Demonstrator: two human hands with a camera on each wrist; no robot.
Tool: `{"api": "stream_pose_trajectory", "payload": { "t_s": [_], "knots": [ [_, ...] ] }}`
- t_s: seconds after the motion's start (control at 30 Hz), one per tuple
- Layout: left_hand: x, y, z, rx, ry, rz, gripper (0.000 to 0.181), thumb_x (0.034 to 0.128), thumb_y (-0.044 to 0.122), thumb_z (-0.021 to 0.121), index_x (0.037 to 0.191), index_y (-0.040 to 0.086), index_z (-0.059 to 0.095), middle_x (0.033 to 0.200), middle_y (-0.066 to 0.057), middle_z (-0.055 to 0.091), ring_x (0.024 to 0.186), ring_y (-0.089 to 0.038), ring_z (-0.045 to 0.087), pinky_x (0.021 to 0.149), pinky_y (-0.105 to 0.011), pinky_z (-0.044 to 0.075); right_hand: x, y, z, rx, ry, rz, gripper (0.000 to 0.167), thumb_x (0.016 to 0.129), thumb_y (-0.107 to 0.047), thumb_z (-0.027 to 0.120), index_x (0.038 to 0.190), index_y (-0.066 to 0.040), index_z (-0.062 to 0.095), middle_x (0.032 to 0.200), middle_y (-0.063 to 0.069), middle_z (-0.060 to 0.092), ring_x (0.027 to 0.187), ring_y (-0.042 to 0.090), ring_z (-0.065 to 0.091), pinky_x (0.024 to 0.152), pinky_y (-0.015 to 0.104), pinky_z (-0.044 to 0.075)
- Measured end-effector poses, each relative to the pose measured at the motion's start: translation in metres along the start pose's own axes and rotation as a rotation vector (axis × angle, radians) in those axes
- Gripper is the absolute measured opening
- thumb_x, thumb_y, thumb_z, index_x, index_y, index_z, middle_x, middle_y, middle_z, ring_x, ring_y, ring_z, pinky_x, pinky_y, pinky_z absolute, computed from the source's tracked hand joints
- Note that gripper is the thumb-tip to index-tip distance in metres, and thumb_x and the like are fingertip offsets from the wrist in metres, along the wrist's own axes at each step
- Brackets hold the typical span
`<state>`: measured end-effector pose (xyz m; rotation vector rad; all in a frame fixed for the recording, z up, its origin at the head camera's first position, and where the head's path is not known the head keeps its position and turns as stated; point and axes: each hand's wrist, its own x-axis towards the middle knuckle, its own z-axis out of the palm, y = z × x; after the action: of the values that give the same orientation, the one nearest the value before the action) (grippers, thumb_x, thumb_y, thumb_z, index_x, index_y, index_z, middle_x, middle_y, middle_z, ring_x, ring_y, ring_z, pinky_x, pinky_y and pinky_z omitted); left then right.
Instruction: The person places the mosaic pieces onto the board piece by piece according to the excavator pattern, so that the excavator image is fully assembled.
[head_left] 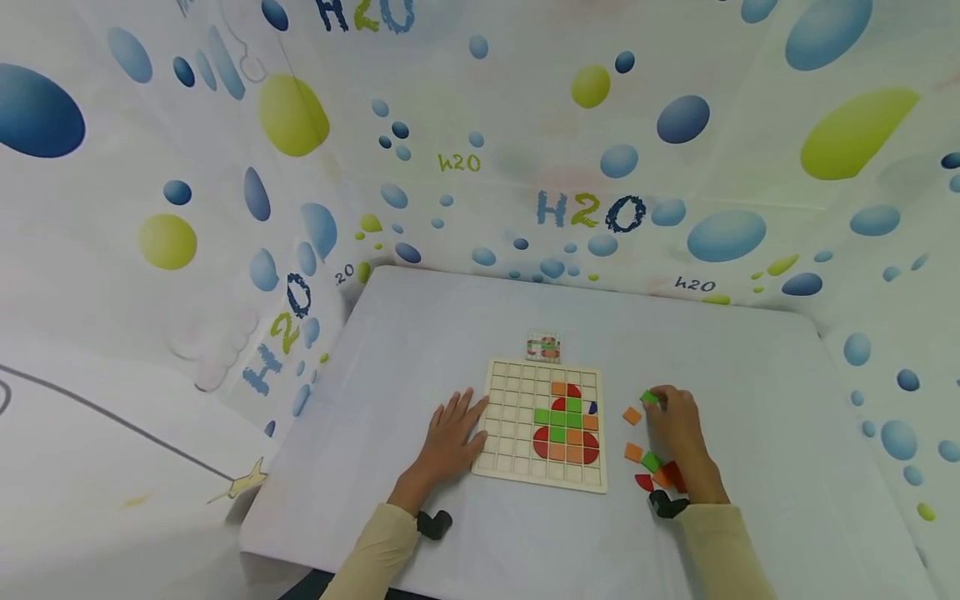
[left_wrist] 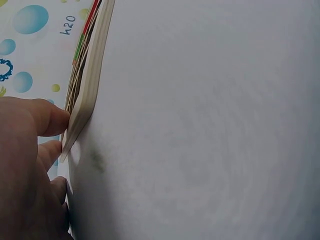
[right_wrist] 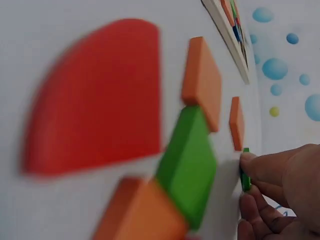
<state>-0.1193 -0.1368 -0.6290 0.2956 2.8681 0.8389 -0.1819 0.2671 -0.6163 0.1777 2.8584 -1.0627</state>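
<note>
A wooden grid board (head_left: 517, 475) lies on the table with green, orange, red and blue pieces in its right part. My left hand (head_left: 448, 442) is spread at the board's left edge, and in the left wrist view the fingers of the left hand (left_wrist: 25, 150) touch the board's side (left_wrist: 89, 90). To the right of the board, my right hand (head_left: 681, 429) pinches a green square (head_left: 649, 397) between thumb and fingers. The right wrist view shows the right hand (right_wrist: 285, 185) holding this green piece (right_wrist: 245, 172) at the table surface.
Loose pieces lie right of the board: an orange square (head_left: 632, 415), another orange square (head_left: 633, 452), a green square (head_left: 650, 462) and a red quarter-round (head_left: 644, 482), with more beside the right wrist. A small pattern card (head_left: 543, 347) lies behind the board.
</note>
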Motion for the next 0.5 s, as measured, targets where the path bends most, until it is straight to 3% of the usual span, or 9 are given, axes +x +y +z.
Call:
{"api": "stream_pose_trajectory", "payload": {
  "t_s": [0.27,0.37,0.5],
  "knots": [
    [0.001,0.001,0.0,-0.007,-0.023,0.0,0.062,0.1073,0.034,0.052,0.166,0.02,0.037,0.176,-0.012,0.021,0.164,-0.037,0.013,0.128,-0.064,0.011,0.001,-0.049,0.016,0.022,-0.079,-0.029,0.04,0.105,-0.016,0.061,0.139,0.005,0.059,0.136,0.028,0.055,0.123,0.042,0.057,0.103,0.056,0.052],
    [0.001,0.001,-0.001,-0.006,-0.014,-0.005,0.062,0.1073,0.033,0.052,0.166,0.019,0.037,0.176,-0.012,0.021,0.164,-0.037,0.013,0.128,-0.064,0.011,-0.005,-0.069,0.03,0.035,-0.119,-0.103,0.038,0.105,-0.018,0.063,0.138,0.002,0.061,0.134,0.024,0.057,0.123,0.038,0.058,0.103,0.053,0.053],
    [0.0,0.002,-0.003,-0.004,-0.011,-0.006,0.062,0.1071,0.032,0.053,0.165,0.018,0.037,0.176,-0.013,0.022,0.163,-0.038,0.014,0.128,-0.064,0.011,-0.012,-0.087,0.051,0.054,-0.183,-0.234,0.034,0.104,-0.017,0.069,0.133,-0.001,0.063,0.124,0.018,0.061,0.111,0.031,0.061,0.095,0.049,0.055]
  ]
}}
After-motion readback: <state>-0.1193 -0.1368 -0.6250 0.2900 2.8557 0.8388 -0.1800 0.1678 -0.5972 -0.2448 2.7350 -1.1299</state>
